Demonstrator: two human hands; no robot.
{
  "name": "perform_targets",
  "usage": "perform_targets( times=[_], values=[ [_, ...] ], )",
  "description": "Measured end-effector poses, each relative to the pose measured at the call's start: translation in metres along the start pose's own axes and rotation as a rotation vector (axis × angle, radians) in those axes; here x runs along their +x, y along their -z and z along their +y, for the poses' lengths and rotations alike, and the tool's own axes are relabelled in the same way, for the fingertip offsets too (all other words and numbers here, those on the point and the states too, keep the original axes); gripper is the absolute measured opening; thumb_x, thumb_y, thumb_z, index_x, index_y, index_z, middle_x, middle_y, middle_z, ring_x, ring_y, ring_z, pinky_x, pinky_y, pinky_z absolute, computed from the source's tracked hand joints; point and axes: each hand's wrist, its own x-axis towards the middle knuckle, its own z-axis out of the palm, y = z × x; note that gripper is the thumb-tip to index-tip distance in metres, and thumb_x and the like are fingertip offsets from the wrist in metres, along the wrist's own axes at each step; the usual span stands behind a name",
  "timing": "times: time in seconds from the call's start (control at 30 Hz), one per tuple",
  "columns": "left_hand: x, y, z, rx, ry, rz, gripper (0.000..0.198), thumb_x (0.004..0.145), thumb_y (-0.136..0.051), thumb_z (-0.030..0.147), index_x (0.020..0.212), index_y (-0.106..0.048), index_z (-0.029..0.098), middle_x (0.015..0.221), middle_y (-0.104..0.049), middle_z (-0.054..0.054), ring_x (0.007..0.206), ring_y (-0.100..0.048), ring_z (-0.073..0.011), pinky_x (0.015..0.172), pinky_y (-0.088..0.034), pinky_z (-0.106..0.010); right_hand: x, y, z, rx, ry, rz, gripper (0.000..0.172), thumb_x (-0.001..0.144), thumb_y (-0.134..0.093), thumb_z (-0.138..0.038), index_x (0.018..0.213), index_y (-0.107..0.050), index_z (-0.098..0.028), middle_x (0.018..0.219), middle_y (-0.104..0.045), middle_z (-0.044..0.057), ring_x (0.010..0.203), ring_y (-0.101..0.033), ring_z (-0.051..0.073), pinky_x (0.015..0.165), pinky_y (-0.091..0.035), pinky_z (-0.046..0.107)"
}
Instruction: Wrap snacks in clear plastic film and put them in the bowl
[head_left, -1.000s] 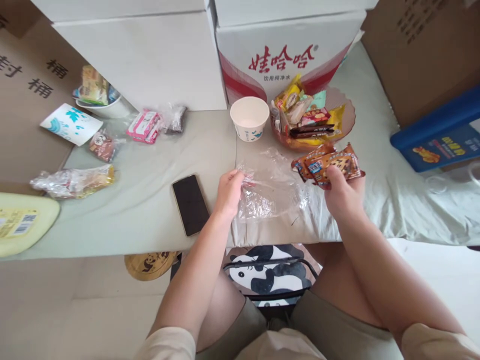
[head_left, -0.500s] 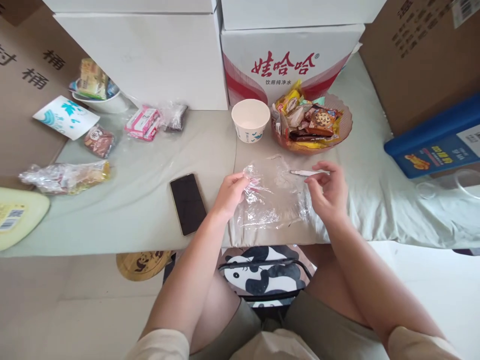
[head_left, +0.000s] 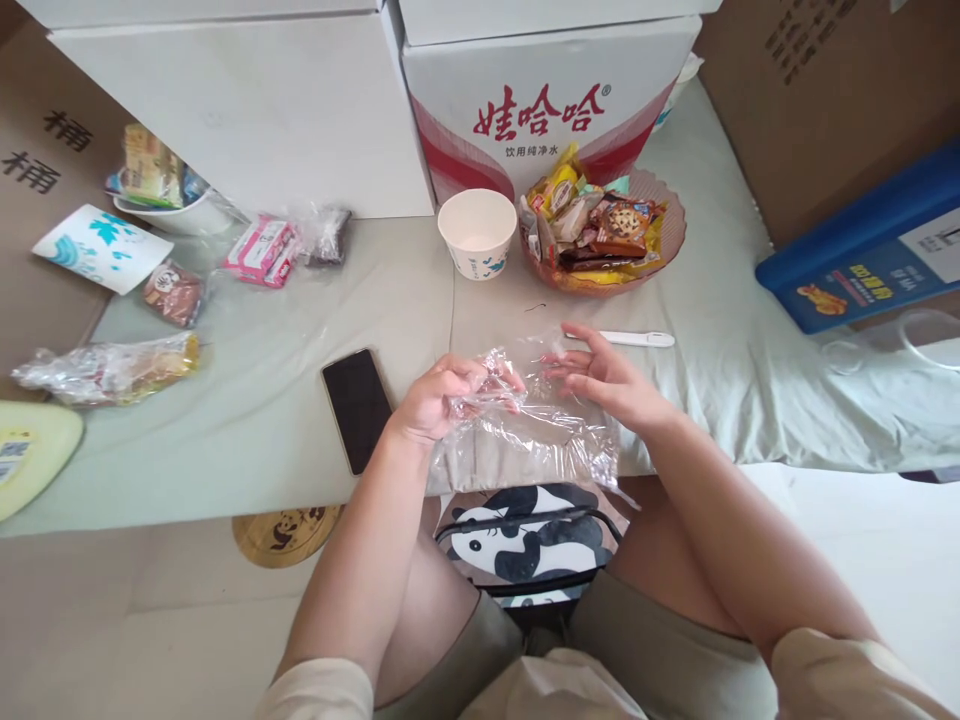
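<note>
A crumpled clear plastic bag (head_left: 517, 450) spreads over the front of the table between my hands. My left hand (head_left: 442, 395) is closed on its upper left part, with film bunched around the fingers. My right hand (head_left: 611, 380) has its fingers apart at the bag's upper right; whether they touch the film I cannot tell. Just beyond it lies a slim white utility knife (head_left: 637, 339), flat on the cloth and partly behind the fingers. Farther back stand a white paper bowl (head_left: 478, 240) and a pinkish clear bowl (head_left: 671, 235) full of wrapped snacks.
A phone (head_left: 356, 410) lies left of my left hand. Wrapped snacks (head_left: 112, 370), a pink packet (head_left: 260, 250) and a tipped paper cup (head_left: 101, 248) are at the left. White cartons (head_left: 240, 110) line the back; a blue box (head_left: 870, 250) leans at the right.
My right hand has let go of the white utility knife, which now lies on the cloth, and has moved left to the bag. My left hand has bunched up and lifted the film. The view has shifted slightly.
</note>
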Motion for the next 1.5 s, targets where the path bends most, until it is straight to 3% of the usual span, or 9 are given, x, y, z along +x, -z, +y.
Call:
perform_targets(
  times=[0.1,0.2,0.27,0.43,0.67,0.8,0.97,1.33,1.5],
  values=[
    [0.004,0.002,0.001,-0.005,0.006,0.018,0.040,0.059,-0.069,0.037,0.044,-0.036,0.018,0.086,-0.074,-0.015,0.067,-0.072,-0.0263,0.054,-0.053,-0.038,0.001,0.001,-0.007,0.054,-0.021,0.185,0.041,0.081,-0.078,-0.053,0.103,-0.061,-0.023,0.081,-0.069,0.001,0.070,-0.069,0.016,0.068,-0.061,0.032],
    [0.006,0.005,0.002,-0.020,0.016,0.053,0.030,0.057,-0.069,0.032,0.046,-0.047,0.017,0.082,-0.074,-0.012,0.066,-0.072,-0.0236,0.053,-0.052,-0.032,0.002,0.002,-0.009,0.099,0.019,0.366,0.039,0.081,-0.078,-0.056,0.085,-0.058,-0.023,0.075,-0.066,-0.002,0.061,-0.065,0.012,0.060,-0.055,0.026],
    [0.007,0.006,0.004,-0.008,0.029,0.079,0.019,0.055,-0.068,0.029,0.049,-0.057,0.015,0.078,-0.073,-0.009,0.063,-0.072,-0.0220,0.050,-0.050,-0.028,0.001,0.003,-0.010,0.155,0.023,0.427,0.041,0.079,-0.080,-0.056,0.080,-0.056,-0.023,0.074,-0.067,-0.002,0.060,-0.065,0.011,0.057,-0.053,0.023],
    [0.009,0.006,0.007,0.130,0.177,0.148,0.021,0.054,-0.066,0.033,0.060,-0.068,0.013,0.076,-0.074,-0.008,0.051,-0.070,-0.0197,0.036,-0.013,-0.020,-0.001,0.003,-0.014,0.279,0.046,0.449,0.038,0.071,-0.086,-0.041,0.087,-0.055,-0.026,0.085,-0.074,-0.003,0.068,-0.071,0.014,0.059,-0.055,0.025],
    [0.013,0.010,0.004,0.210,0.257,0.308,0.025,0.057,-0.069,0.038,0.067,-0.063,0.016,0.083,-0.077,-0.009,0.050,-0.068,-0.0179,0.039,-0.006,-0.023,0.006,0.008,-0.012,0.193,0.055,0.631,0.025,0.070,-0.080,-0.038,0.083,-0.067,-0.022,0.064,-0.066,-0.004,0.047,-0.055,0.008,0.049,-0.046,0.021],
    [0.013,0.016,0.001,0.268,0.188,0.335,0.033,0.062,-0.078,0.041,0.063,-0.054,0.018,0.078,-0.075,-0.006,0.061,-0.070,-0.0167,0.041,-0.019,-0.020,0.007,0.012,-0.015,0.200,0.024,0.788,0.026,0.071,-0.078,-0.040,0.086,-0.066,-0.022,0.067,-0.068,-0.004,0.041,-0.046,0.006,0.037,-0.030,0.019],
    [0.011,0.026,-0.002,0.270,-0.010,0.378,0.035,0.061,-0.088,0.042,0.080,-0.069,0.018,0.078,-0.073,-0.002,0.073,-0.069,-0.0158,0.067,-0.051,-0.026,0.005,0.017,-0.018,0.171,0.036,0.847,0.023,0.073,-0.077,-0.037,0.085,-0.066,-0.021,0.064,-0.065,-0.004,0.038,-0.040,0.004,0.036,-0.026,0.019],
    [0.009,0.024,0.003,0.144,-0.130,0.471,0.027,0.062,-0.086,0.037,0.069,-0.067,0.018,0.076,-0.074,-0.002,0.066,-0.065,-0.0115,0.065,-0.052,-0.024,-0.010,0.025,-0.017,0.141,0.025,0.823,0.022,0.075,-0.079,-0.037,0.081,-0.064,-0.022,0.062,-0.061,-0.003,0.042,-0.041,0.007,0.036,-0.023,0.020],
    [0.013,0.023,0.004,0.038,-0.253,0.605,0.030,0.063,-0.086,0.036,0.067,-0.061,0.020,0.069,-0.070,0.002,0.061,-0.065,-0.0101,0.059,-0.053,-0.021,-0.006,0.026,-0.009,0.171,0.062,0.763,0.028,0.077,-0.079,-0.040,0.095,-0.063,-0.026,0.071,-0.065,-0.004,0.048,-0.052,0.008,0.042,-0.038,0.021]
  ],
)
